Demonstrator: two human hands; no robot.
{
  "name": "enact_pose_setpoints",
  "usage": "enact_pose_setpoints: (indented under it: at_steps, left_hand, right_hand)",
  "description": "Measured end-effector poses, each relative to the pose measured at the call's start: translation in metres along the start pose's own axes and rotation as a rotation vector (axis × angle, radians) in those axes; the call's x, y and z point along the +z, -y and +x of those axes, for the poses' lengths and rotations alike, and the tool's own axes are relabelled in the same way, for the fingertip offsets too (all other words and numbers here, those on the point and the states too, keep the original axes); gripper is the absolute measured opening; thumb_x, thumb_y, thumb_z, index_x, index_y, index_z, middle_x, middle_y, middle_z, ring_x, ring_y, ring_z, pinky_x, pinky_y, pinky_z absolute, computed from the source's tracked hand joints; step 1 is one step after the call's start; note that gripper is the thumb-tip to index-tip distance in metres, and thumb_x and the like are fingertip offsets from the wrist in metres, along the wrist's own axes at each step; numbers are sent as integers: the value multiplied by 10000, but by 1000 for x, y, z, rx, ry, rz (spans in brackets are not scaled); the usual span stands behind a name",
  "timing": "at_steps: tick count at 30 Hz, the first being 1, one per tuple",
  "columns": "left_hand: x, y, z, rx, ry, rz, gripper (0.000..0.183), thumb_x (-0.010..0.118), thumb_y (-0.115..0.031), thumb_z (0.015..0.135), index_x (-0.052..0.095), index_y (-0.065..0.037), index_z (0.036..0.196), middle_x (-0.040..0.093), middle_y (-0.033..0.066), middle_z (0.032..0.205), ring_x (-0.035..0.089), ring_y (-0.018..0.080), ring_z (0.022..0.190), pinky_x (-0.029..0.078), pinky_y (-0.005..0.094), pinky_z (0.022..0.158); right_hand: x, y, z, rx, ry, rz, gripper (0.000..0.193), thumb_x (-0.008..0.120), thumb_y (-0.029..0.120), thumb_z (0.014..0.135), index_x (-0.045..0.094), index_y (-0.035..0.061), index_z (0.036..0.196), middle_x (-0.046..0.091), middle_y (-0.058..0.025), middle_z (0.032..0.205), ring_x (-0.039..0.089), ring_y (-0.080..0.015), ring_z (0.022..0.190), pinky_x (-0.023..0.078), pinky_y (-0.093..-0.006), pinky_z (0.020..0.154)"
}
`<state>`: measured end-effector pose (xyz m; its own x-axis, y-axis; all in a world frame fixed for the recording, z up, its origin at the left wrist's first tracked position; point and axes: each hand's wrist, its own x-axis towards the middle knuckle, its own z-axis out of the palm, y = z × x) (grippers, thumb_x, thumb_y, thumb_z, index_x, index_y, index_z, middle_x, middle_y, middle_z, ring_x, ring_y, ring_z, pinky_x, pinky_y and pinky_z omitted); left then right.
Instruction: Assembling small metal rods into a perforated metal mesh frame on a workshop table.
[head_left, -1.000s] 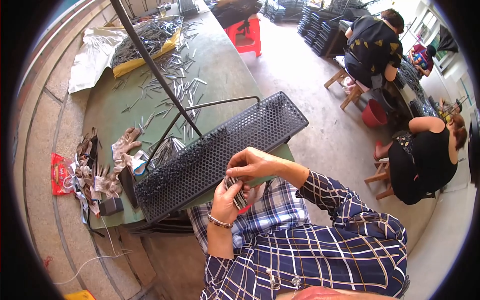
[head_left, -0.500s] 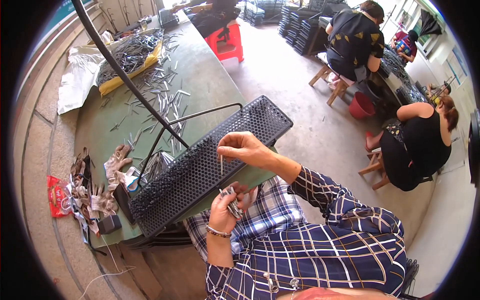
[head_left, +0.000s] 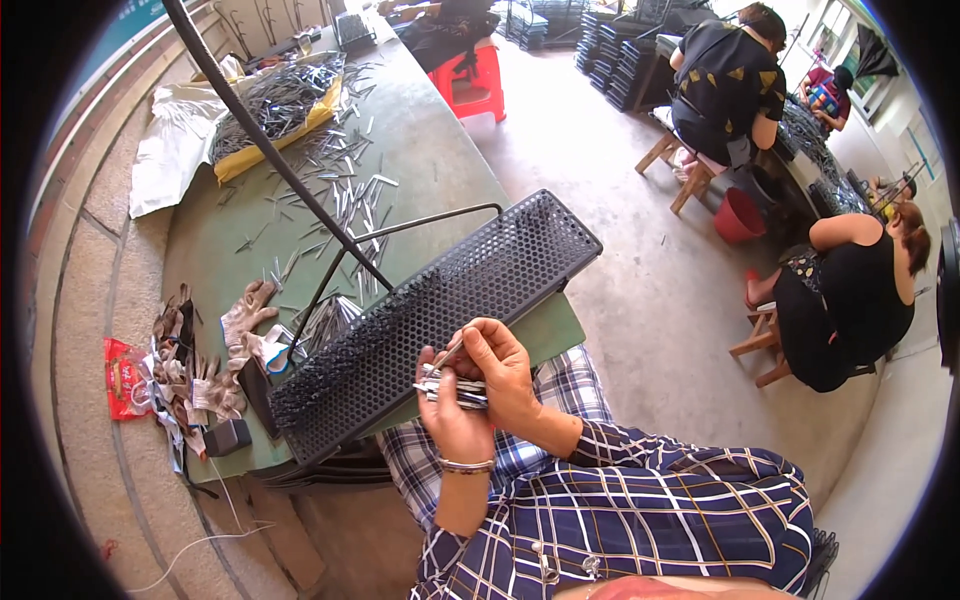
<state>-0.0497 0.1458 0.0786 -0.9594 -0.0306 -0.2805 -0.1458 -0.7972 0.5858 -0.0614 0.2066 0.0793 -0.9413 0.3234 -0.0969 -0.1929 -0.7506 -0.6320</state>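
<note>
Left hand (head_left: 455,432) curls round a bundle of strips (head_left: 462,396) near the black tray (head_left: 522,240); right hand (head_left: 512,385) pinches one — likely light, stiff, slippery — best held near an end.

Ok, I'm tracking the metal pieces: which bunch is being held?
The small bunch in the left hand; other bunches lie on the green table or heaped on the opened sack.

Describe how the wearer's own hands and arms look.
The left hand and right hand are ungloved. The sleeves are dark navy, checked with white and tan lines, and end short of the wrists. A narrow bracelet circles the left wrist; none shows on the right.
</note>
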Motion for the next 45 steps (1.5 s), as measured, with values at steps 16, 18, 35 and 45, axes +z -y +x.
enact_pose_setpoints:
  at_steps: [16,18,35,45]
  left_hand:
    - [-7,-1,-10,-120,-71,37,174,444,-203,973,509,-77,1074,592,62,1027,581,173,947,494,338,836]
    - [-10,-11,-8,-234,-87,32,137,471,-206,962,502,-135,1074,597,37,960,584,159,887,527,359,760]
    - [-54,-5,11,-501,41,158,115,490,-144,940,528,-68,1018,633,131,1020,636,202,921,568,301,738]
    - [-65,-7,9,-478,65,90,139,485,-139,938,551,-46,1018,628,125,1000,638,236,922,576,327,753]
  right_hand:
    - [-6,7,12,7,16,-169,134,580,134,914,553,25,988,610,-36,877,621,-121,760,541,-276,662]
    - [-10,18,37,-208,133,-506,96,566,107,918,571,15,947,619,-41,863,577,-93,803,502,-237,699]
    - [-9,6,133,-587,548,-1232,132,698,120,798,664,30,888,665,-82,835,623,-182,788,476,-289,699]
    - [-11,-5,133,-794,619,-1385,114,699,138,776,667,61,854,657,-70,798,594,-224,752,447,-332,749]
